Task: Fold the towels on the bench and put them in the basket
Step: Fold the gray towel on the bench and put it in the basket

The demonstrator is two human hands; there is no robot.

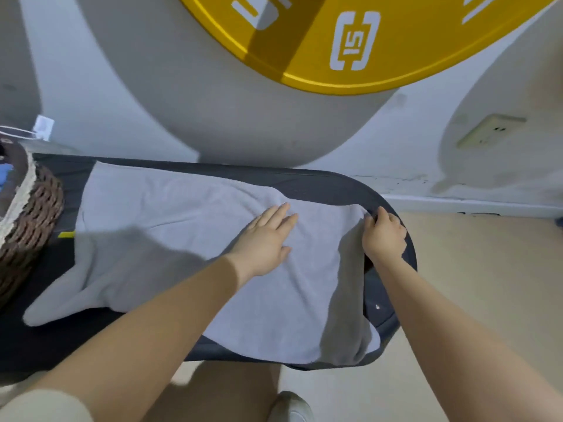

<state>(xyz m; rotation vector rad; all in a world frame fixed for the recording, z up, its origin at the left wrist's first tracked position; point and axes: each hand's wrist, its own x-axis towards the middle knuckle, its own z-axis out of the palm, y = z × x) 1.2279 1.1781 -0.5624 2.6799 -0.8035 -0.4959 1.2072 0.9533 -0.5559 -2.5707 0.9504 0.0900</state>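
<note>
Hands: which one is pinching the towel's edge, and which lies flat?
The right hand pinches the gray towel at its far right corner; the left hand lies flat on its middle.

Basket [29, 208]: cut off by the left edge, only part of its woven wall and pale rim showing; contents too dark to tell.
Bench [304, 179]: end by the basket runs out of view; middle covered by the towel [170, 214].
Right hand [384, 236]: fingertips curled out of sight at the towel's far corner.
Towel under the left hand [264, 242]: hidden by palm and forearm.
Yellow disc [396, 56] above the bench: cropped by the top edge, white markings incomplete.
Shoe [291, 408] below the bench: blurred, cut off at the bottom.
</note>
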